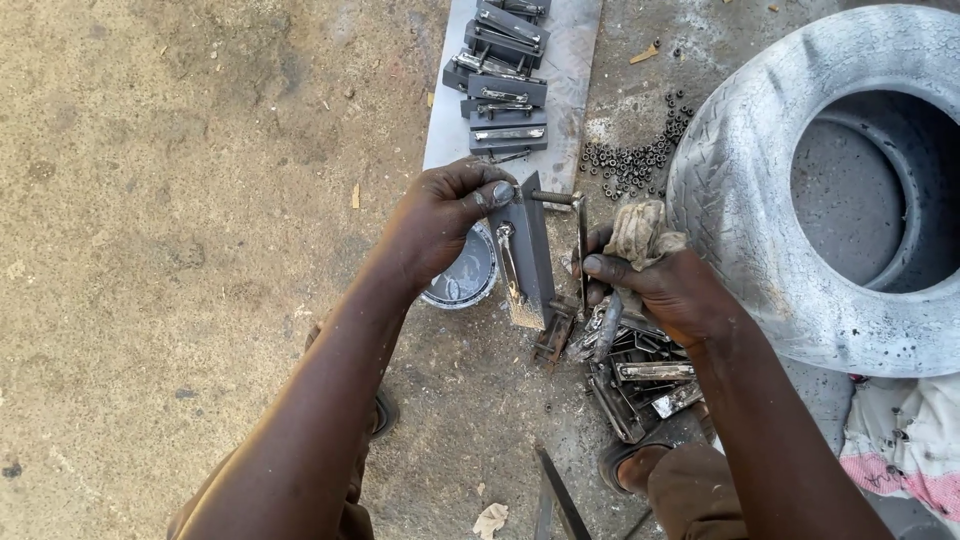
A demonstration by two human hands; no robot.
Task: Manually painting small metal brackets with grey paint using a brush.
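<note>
My left hand (440, 215) grips the bracket (525, 250) upright on the ground; my right hand (665, 285), rag (640, 232) tucked in, closes on the wrench (580, 235); if it slips off the bolt, the bracket could twist free.

Tyre (760, 200) and pink cloth (905, 450) cut off.

Bright even daylight, soft shadows, sharp focus.
</note>
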